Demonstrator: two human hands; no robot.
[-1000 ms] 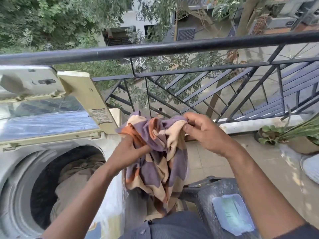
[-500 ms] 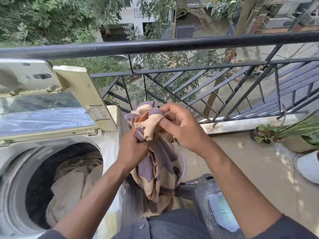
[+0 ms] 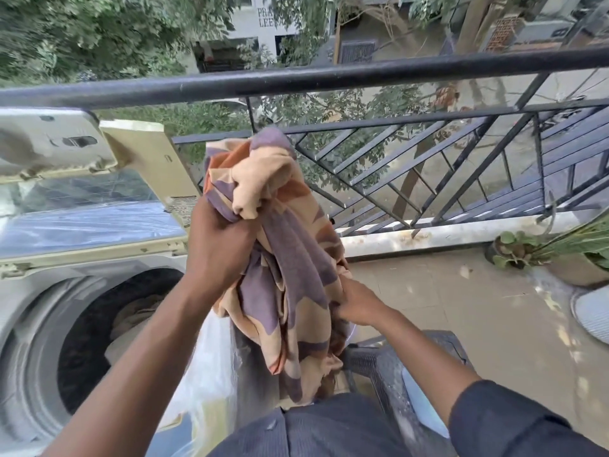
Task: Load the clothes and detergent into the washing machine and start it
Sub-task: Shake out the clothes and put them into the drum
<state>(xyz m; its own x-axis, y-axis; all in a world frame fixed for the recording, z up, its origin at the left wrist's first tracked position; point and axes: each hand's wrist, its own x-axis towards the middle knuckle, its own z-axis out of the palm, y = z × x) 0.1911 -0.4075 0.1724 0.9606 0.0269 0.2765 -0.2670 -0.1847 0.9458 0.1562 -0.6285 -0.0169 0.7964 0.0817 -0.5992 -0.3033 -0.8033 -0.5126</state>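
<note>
Holding the patterned cloth [image 3: 290, 258] bunched up in front of us, we've got our left hand [image 3: 220, 245] clenched round its top end near the middle of the view, while our right hand [image 3: 357, 305] pinches a lower fold at about 4 o'clock from it. A second ago both hands were up at the same height spreading the top edge; now the right one has dropped down the fabric and the left has lifted its end higher, so the cloth hangs long and gathered rather than opened out. We read that as done with sorting it and ready to swing it over. The washing machine [image 3: 19, 311] sits at 8 o'clock with its lid [image 3: 82, 222] tipped up, and the drum [image 3: 99, 341] already has some beige laundry [image 3: 138, 318] lying in it, so this looks like a later piece in the load, not the first. The cloth is clear of the drum, hanging just to the right of the machine's edge, above a dark plastic basket [image 3: 389, 367] at 5 o'clock. Behind it all runs the balcony railing [image 3: 329, 77], with a potted plant [image 3: 560, 255] off at 3 o'clock. No detergent in sight that we can be sure of, so that step and starting the machine seem to be ahead of us.
</note>
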